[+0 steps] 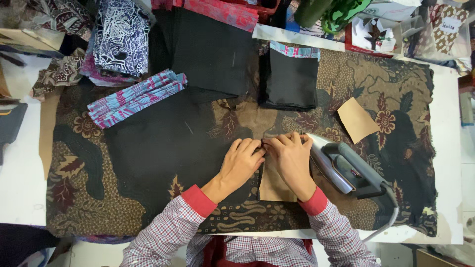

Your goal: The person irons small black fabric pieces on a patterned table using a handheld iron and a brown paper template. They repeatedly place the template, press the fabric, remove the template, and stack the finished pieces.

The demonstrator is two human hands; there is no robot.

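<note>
1. Two hands meet at the middle of the table: the left hand (242,160) and right hand (292,158) lie side by side, fingertips curled down and touching at the top edge of a brown card (272,185).
2. Both press flat with bent fingers; neither is closed round anything, and whether the fingertips pinch a fold cannot be told.
3. That card lies partly under the right hand, its lower part showing between the wrists, on a black cloth (168,148) spread over the left half of the work surface.
4. Just to the right of the right hand lies an iron (346,168), tipped on its side, its grey cord running off toward the near edge.
5. Covering the white table (448,148) is a dark brown batik cover (396,128) with leaf and flower patterns.
6. A second, smaller card piece (357,119) lies apart, above the iron.
7. Behind the hands sit a folded black piece with a striped trim (292,79), a larger black stack (208,49), and a fan of pink and blue strips (136,98).
8. More patterned fabrics (121,37) crowd the far left corner, and boxes and paper cutouts (378,32) the far right.
9. Sleeves are checked red and white with red cuffs.
</note>
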